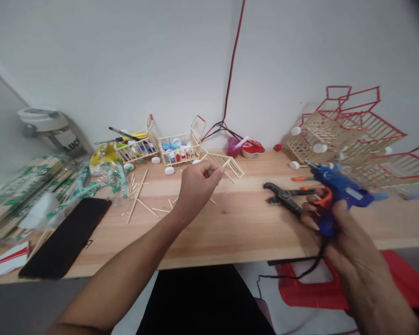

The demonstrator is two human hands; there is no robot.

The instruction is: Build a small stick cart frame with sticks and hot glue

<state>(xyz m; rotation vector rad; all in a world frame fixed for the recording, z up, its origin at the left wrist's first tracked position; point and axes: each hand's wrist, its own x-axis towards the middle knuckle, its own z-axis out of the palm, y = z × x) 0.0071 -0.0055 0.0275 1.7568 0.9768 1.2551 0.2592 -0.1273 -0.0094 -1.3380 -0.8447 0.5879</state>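
At far left, a white-and-grey container point(52, 125) shows the letters "LUCK". Over the counter point(251, 228), the left hand point(195, 188) pinches a thin wooden stick point(222, 166) in a tight grip, just before a wooden stick rack point(232, 165). The right hand point(349, 237) grips a blue hot glue gun point(340, 186) firmly, above black pliers point(284, 197).
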